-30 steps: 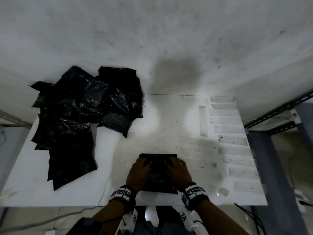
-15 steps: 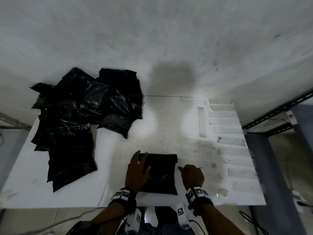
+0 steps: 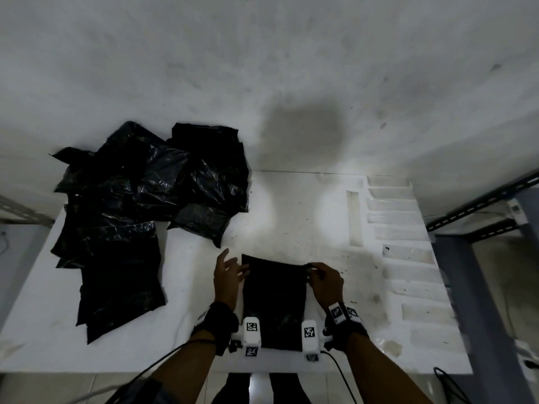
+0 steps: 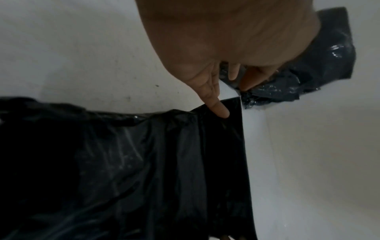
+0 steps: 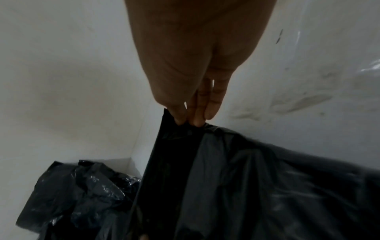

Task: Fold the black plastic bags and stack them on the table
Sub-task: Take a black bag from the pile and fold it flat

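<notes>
Head view: a person is standing at a white table [image 3: 291,217] pushed against a wall. One black bag [image 3: 274,301] is lying flat at 6 o'clock, near the table's front edge. A second ago both hands were pressing on top of it; now they are sitting at its far corners. The right hand [image 3: 325,282] is pinching the far right corner. The left hand [image 3: 229,274] is open, fingers spread, touching the far left corner. In my judgement the flattening is done and the next fold is starting. One loose pile of bags [image 3: 140,211] is lying at 10 o'clock, well apart; the bags in it cannot be counted. I am seeing no finished stack.

Left wrist view: the left hand [image 4: 222,53] is reaching down with fingers straight, one fingertip resting on the bag's [image 4: 144,162] corner, gripping nothing. The pile [image 4: 298,78] is showing beyond, at 1 o'clock.

Right wrist view: the right hand [image 5: 195,65] is gripping the bag's [image 5: 226,178] top corner between thumb and fingertips. The pile [image 5: 82,191] is lying at 8 o'clock.
</notes>
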